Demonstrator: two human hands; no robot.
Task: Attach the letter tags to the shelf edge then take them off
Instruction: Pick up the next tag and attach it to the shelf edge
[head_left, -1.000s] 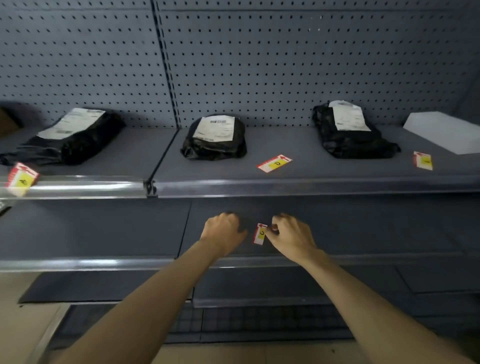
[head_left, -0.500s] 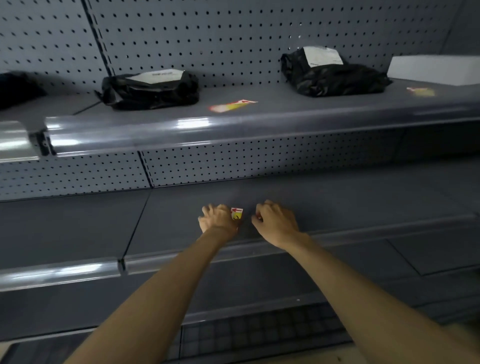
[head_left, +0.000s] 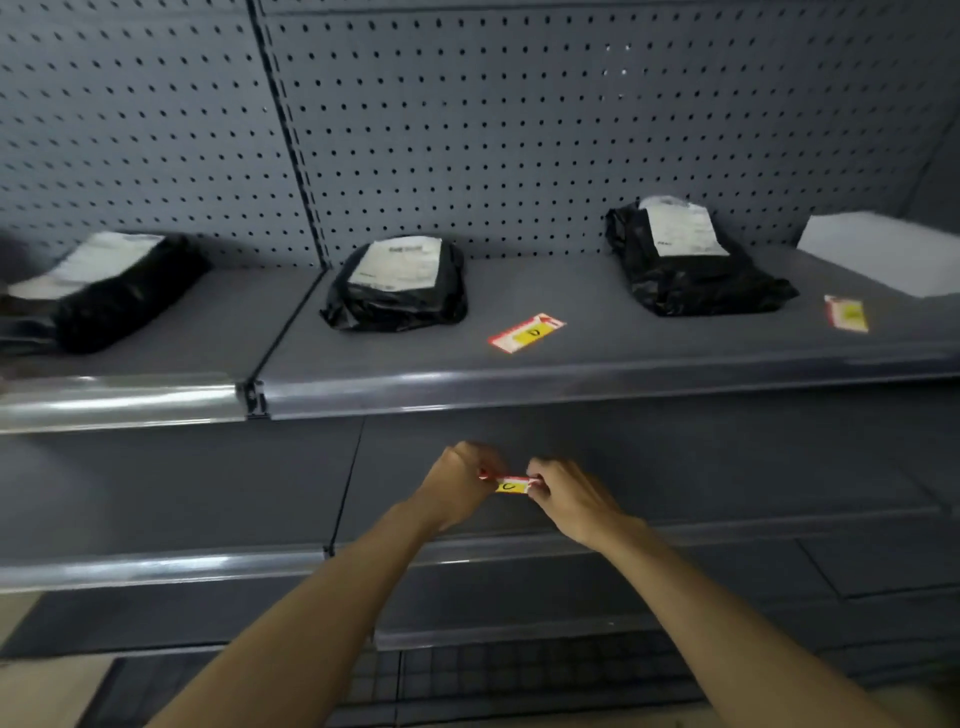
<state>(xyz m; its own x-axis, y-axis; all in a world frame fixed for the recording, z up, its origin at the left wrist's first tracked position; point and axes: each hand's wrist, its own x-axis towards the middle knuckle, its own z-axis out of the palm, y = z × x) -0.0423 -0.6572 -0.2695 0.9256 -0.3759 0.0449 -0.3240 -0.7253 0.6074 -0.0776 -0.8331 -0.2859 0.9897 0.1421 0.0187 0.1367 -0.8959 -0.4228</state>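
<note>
A small red, white and yellow letter tag (head_left: 510, 485) is held level between both hands, above the lower shelf and below the upper shelf edge (head_left: 571, 387). My left hand (head_left: 460, 486) pinches its left end and my right hand (head_left: 563, 496) pinches its right end. The tag touches neither shelf edge. A second tag (head_left: 527, 333) lies flat on the upper shelf near the front, and a third tag (head_left: 845, 313) lies further right on the same shelf.
Three black wrapped parcels with white labels sit on the upper shelf: a left parcel (head_left: 109, 291), a middle parcel (head_left: 397, 286) and a right parcel (head_left: 685, 260). A white sheet (head_left: 883, 260) lies at far right. Pegboard backs the shelves. The lower shelf edge (head_left: 208, 564) runs beneath my wrists.
The view dipped and came back up. The tag went from my right fingers to my left hand, and both hands now hold it level by its ends.
</note>
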